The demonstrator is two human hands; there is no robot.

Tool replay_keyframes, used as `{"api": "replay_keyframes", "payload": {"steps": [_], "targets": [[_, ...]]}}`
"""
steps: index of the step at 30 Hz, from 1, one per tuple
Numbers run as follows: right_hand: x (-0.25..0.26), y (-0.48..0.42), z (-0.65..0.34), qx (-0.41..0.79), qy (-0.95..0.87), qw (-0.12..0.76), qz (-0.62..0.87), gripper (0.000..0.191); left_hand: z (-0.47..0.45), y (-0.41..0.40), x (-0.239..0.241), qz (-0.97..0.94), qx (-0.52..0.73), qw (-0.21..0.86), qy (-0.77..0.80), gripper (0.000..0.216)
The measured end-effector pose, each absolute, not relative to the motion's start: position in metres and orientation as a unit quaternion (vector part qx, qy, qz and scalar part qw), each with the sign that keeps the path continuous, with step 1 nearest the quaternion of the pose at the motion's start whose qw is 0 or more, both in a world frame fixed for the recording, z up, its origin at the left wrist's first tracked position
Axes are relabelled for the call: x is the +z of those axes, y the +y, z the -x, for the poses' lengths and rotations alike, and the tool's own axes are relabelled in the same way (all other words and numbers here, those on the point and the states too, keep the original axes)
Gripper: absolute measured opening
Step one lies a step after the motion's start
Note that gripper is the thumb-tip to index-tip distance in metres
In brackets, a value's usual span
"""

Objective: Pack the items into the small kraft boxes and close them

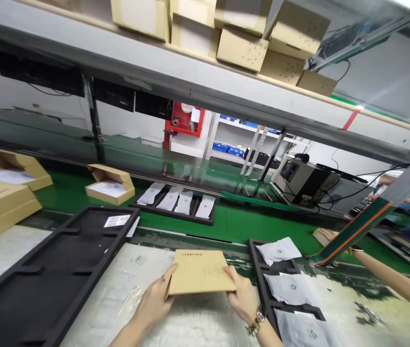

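A brown cardboard box [201,274] is held level above the worktable [118,284], its printed top face toward me. My left hand [157,295] grips its left edge, thumb on top, and my right hand [241,296] grips the right edge the same way. The fingers beneath the box are hidden. Just right of my right hand lies a black foam tray [261,274] holding several white plastic pouches [292,287]. On my left is a larger black tray [63,258] with bare compartments and a white label.
Open cardboard boxes [118,190] stand on the green belt [234,226] at the left and centre. Another black tray [186,215] there carries white pouches. A slanted post [357,233] rises at right, beside another person's arm [393,277]. More boxes fill the overhead shelf [190,67].
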State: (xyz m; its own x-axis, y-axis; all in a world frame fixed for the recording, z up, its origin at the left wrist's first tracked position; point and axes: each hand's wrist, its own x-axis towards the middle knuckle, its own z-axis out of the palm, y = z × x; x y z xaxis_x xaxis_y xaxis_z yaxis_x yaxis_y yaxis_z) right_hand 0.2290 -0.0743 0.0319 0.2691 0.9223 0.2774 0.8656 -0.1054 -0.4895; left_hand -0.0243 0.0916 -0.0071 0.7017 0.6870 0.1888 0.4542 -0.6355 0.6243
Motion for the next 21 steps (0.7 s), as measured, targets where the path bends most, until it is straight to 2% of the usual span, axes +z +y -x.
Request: {"api": "replay_keyframes", "payload": {"steps": [2, 4, 7, 9, 11, 15, 21], "targets": [[0.056, -0.062, -0.229, 0.025, -0.557, 0.279, 0.782, 0.031, 0.018, 0.098, 0.026, -0.876, 0.183, 0.266, 0.358, 0.045], [0.075, -0.051, -0.232, 0.008, -0.532, 0.271, 0.803, 0.017, 0.011, 0.107, 0.057, -0.873, 0.160, 0.243, 0.391, 0.042], [0.092, -0.039, -0.239, 0.009, -0.532, 0.289, 0.796, 0.023, 0.002, 0.126, 0.094, -0.874, 0.158, 0.227, 0.400, 0.039], [0.099, -0.035, -0.246, 0.020, -0.547, 0.307, 0.779, 0.027, -0.004, 0.139, 0.110, -0.879, 0.153, 0.251, 0.376, 0.033], [0.103, -0.034, -0.251, 0.033, -0.562, 0.323, 0.760, 0.026, -0.008, 0.149, 0.119, -0.879, 0.134, 0.296, 0.348, 0.035], [0.104, -0.040, -0.255, 0.039, -0.584, 0.340, 0.736, 0.025, -0.007, 0.152, 0.122, -0.865, 0.079, 0.372, 0.328, 0.044], [0.100, -0.055, -0.247, 0.032, -0.617, 0.322, 0.717, 0.029, 0.013, 0.135, 0.119, -0.862, 0.077, 0.377, 0.330, 0.047]]}}
